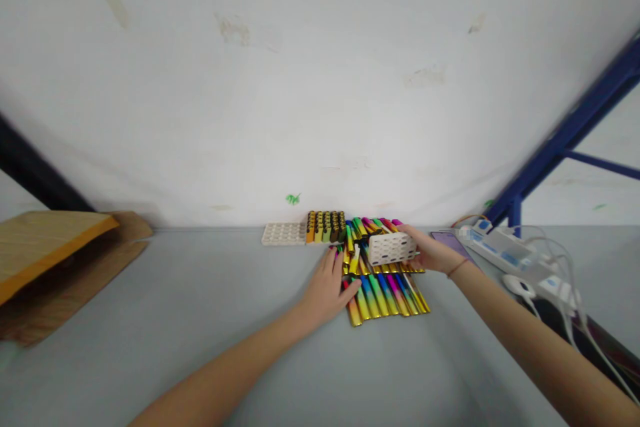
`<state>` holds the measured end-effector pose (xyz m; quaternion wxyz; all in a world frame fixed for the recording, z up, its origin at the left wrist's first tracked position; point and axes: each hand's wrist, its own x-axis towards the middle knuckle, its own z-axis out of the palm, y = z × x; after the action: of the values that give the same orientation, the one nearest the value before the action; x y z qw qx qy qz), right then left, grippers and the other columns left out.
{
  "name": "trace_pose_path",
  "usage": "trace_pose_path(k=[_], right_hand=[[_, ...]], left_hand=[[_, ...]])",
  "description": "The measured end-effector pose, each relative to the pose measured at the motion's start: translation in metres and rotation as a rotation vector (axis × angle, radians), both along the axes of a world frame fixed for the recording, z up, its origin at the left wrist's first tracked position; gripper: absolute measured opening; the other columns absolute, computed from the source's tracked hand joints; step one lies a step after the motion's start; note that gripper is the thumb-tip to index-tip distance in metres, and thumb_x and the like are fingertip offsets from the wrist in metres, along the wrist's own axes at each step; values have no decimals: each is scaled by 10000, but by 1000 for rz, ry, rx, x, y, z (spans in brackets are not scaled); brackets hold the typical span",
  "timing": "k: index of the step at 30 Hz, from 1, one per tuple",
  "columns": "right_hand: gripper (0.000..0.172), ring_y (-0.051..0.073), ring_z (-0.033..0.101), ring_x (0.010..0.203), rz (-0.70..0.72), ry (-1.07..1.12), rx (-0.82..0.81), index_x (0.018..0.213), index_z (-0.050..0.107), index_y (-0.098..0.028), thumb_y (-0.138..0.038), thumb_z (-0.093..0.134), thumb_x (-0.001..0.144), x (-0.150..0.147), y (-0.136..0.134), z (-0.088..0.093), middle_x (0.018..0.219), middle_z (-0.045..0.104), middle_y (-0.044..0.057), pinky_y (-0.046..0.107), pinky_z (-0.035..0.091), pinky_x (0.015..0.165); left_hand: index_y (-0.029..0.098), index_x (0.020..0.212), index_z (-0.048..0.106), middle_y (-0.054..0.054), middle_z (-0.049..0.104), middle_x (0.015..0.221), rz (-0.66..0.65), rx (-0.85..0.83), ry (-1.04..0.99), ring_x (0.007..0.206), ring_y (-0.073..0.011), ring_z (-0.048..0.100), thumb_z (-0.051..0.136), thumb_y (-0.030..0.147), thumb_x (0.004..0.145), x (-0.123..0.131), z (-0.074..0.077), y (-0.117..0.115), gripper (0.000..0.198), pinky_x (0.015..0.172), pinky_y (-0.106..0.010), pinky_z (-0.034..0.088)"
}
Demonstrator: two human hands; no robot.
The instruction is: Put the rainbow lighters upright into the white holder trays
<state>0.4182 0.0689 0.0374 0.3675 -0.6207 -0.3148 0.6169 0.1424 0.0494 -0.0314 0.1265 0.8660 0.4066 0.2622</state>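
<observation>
A white perforated tray (393, 249) is tilted up on its side, and my right hand (419, 250) grips it by its right end. Beneath and around it lie several shiny tubes (385, 295) in rainbow and gold colours, set side by side in rows. My left hand (330, 287) rests palm down at the left end of these rows, fingers spread, touching the outermost tubes. Behind it stands a block of upright dark-topped yellow and green tubes (325, 227) in a holder. Left of that block, another white perforated tray (284, 234) lies flat against the wall.
A brown cardboard piece (55, 247) is at the far left of the grey table (210, 293). On the right are a phone (447, 240), a white power strip (520, 260) with cables and a round white charger (519, 285). A blue metal frame (565, 140) rises beside the wall.
</observation>
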Motion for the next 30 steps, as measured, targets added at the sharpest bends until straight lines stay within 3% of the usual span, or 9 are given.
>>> trace_pose_path(k=[5, 9, 12, 16, 21, 26, 30], right_hand=[[295, 157, 634, 659, -61, 54, -73, 953, 587, -198, -482, 571, 873, -6, -4, 11, 799, 692, 46, 230, 507, 515], [333, 170, 647, 713, -36, 69, -81, 986, 596, -184, -494, 578, 867, -4, -6, 9, 829, 697, 77, 273, 547, 614], [339, 171, 653, 743, -30, 76, -75, 998, 595, -186, -498, 583, 864, -1, -6, 6, 855, 695, 81, 287, 555, 660], [322, 169, 651, 727, -34, 64, -81, 981, 593, -197, -496, 585, 862, -2, -7, 7, 847, 692, 74, 274, 549, 629], [313, 177, 653, 751, -2, 70, -68, 983, 603, -208, -498, 554, 877, -7, -9, 12, 872, 702, 80, 279, 552, 639], [308, 159, 652, 734, -41, 61, -88, 991, 607, -210, -493, 564, 878, -12, -13, 18, 869, 702, 59, 258, 549, 623], [290, 140, 635, 652, -83, 49, -100, 954, 598, -202, -480, 542, 892, -15, -16, 21, 800, 692, 28, 235, 523, 543]], left_hand=[[69, 1309, 477, -239, 454, 1390, -35, 57, 0, 1323, -353, 412, 504, 497, 912, -3, 6, 3, 585, 1107, -516, 360], [118, 1242, 530, -180, 532, 1285, 5, 125, -39, 1228, -301, 492, 468, 304, 936, -8, 12, 11, 363, 1062, -496, 413], [108, 1249, 524, -175, 552, 1249, 4, 136, -13, 1190, -295, 517, 512, 222, 885, -15, 17, 21, 382, 1046, -484, 428], [118, 1190, 577, -158, 596, 1201, -86, 121, 75, 1136, -291, 553, 571, 281, 884, -24, 24, 33, 347, 1022, -461, 449], [149, 1079, 633, -139, 631, 1140, -131, 150, 68, 1072, -261, 597, 469, 259, 959, -25, 23, 34, 231, 976, -441, 482], [150, 1167, 605, -161, 604, 1211, -158, 150, 70, 1123, -294, 581, 557, 418, 924, -27, 20, 31, 365, 988, -462, 477], [140, 1196, 585, -166, 587, 1242, -162, 137, 113, 1144, -289, 578, 589, 394, 913, -30, 20, 33, 380, 1003, -442, 474]])
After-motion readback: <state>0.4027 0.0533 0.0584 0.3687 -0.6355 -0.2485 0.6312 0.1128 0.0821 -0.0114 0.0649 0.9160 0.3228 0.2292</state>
